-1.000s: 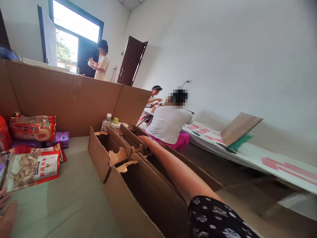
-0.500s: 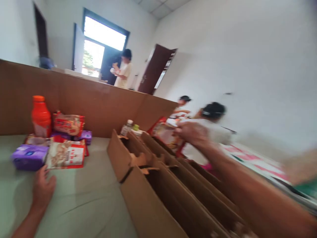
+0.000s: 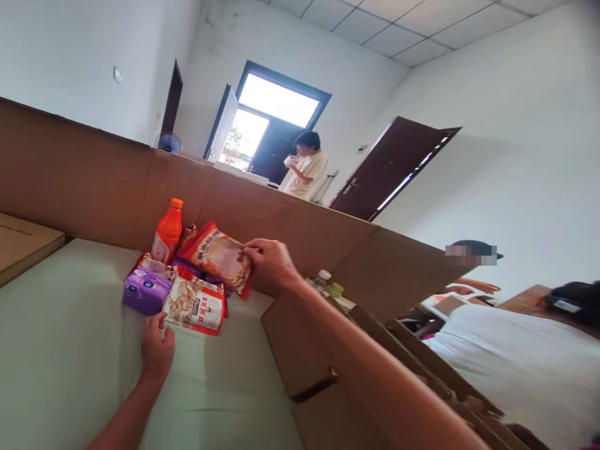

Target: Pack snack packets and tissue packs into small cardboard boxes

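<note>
My right hand (image 3: 272,261) pinches the right edge of a red snack bag (image 3: 218,256), held tilted above a cluster of goods. My left hand (image 3: 157,350) rests low on the table, thumb apart from the fingers, its fingertips at the front of a purple tissue pack (image 3: 147,290). Beside that pack lies a white and red snack pouch (image 3: 194,305). An orange bottle (image 3: 169,230) stands upright behind them, near the cardboard wall. Other red and purple packs are partly hidden under the raised bag.
A cardboard wall (image 3: 262,209) runs along the back of the pale table (image 3: 225,387). A divided cardboard box (image 3: 304,350) stands at the right, partly behind my right arm; bottles (image 3: 323,278) show beyond it. People are beyond the wall and at the right.
My right hand has brought the red snack bag from above the divided box leftward, over the goods. The view has swung left. My left hand stays by the purple tissue pack.
</note>
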Available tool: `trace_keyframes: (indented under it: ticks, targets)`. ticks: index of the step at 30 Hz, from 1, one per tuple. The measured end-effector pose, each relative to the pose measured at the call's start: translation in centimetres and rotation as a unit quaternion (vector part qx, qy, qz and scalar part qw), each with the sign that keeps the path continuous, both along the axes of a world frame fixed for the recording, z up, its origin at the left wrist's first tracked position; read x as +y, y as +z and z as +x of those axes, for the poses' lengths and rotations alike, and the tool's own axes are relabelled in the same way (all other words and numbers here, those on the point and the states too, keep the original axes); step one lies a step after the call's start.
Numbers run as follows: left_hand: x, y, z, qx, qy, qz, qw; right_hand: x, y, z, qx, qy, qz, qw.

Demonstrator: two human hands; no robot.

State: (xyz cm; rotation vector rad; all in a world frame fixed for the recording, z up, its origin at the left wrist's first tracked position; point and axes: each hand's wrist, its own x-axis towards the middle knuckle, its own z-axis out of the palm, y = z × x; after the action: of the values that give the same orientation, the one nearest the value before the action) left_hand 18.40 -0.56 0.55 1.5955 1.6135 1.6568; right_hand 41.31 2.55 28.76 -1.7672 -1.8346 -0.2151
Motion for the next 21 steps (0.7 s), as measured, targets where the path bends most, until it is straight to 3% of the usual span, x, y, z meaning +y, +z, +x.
trace_keyframes:
  ticks: [4, 8, 11, 14, 17, 19, 21]
  targets:
    - [0.0, -0.3, 0.3, -0.002, 0.008, -0.013, 1.0, 3.4, -2.8, -2.6, 0.091, 0.023, -0.01, 0.996]
    - [0.2, 0.6, 0.1, -0.007, 0.012, -0.032, 0.999, 2.2, -5.1, -4.0, 0.183, 0.032, -0.033, 0.982]
    - [0.1, 2.4, -0.6, -0.013, -0.002, -0.054, 0.998, -2.2, -8.2, -6.4, 0.243, 0.023, -0.037, 0.969]
    - [-0.3, 4.9, -1.0, -0.017, -0.024, -0.087, 0.996, -7.4, -12.6, -8.8, 0.286, -0.013, -0.029, 0.958]
    - [-0.3, 6.8, -1.2, 0.004, -0.044, -0.128, 0.991, -12.7, -16.2, -9.2, 0.315, -0.034, -0.011, 0.948]
    - [-0.3, 7.3, -1.4, 0.034, -0.047, -0.142, 0.988, -17.3, -16.6, -8.3, 0.295, -0.027, 0.053, 0.954]
    - [-0.4, 7.1, -1.8, 0.065, -0.119, -0.139, 0.981, -22.6, -15.2, -6.5, 0.208, -0.029, 0.14, 0.968]
